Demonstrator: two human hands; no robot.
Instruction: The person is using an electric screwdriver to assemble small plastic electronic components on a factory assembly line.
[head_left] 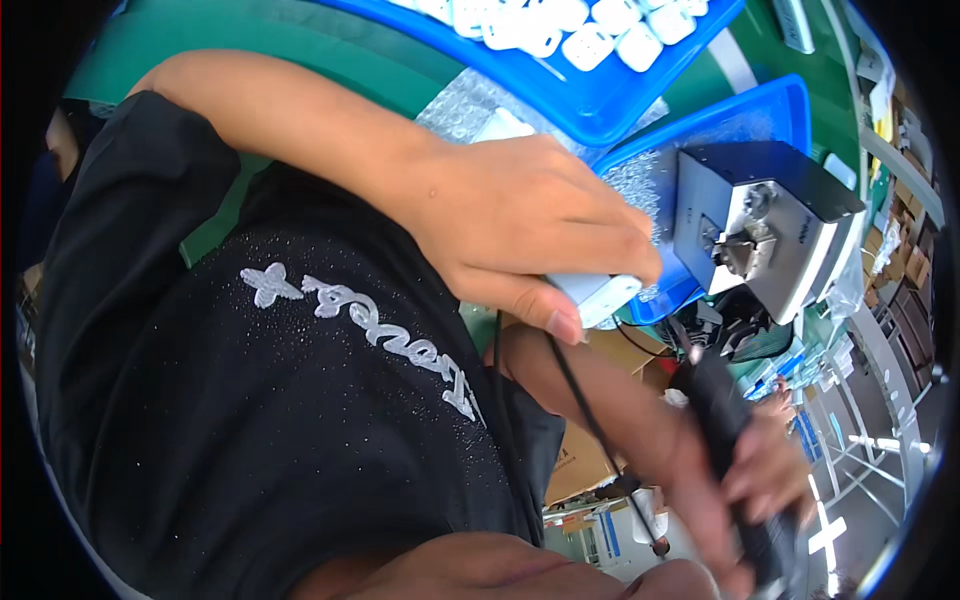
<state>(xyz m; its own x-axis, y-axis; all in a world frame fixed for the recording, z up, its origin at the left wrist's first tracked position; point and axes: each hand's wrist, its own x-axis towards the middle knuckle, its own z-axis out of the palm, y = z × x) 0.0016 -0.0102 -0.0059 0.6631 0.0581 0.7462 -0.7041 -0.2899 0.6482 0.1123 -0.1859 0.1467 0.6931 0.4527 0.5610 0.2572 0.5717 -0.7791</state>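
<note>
Head view: left hand (pixel 520 215) grips a white adapter (pixel 600 293), long axis pointing right toward the grey press (pixel 760 230); right hand (pixel 740 480) clasps a black tool (pixel 735 440) nearer.

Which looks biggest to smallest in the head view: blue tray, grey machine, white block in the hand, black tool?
1. Blue tray, cut off by the frame edge.
2. Grey machine.
3. Black tool in the right hand, close to the camera, so unsure.
4. White block under the left hand, mostly hidden.

white parts (pixel 560 25) in tray (pixel 600 100), machine (pixel 760 225) right of tray
</note>
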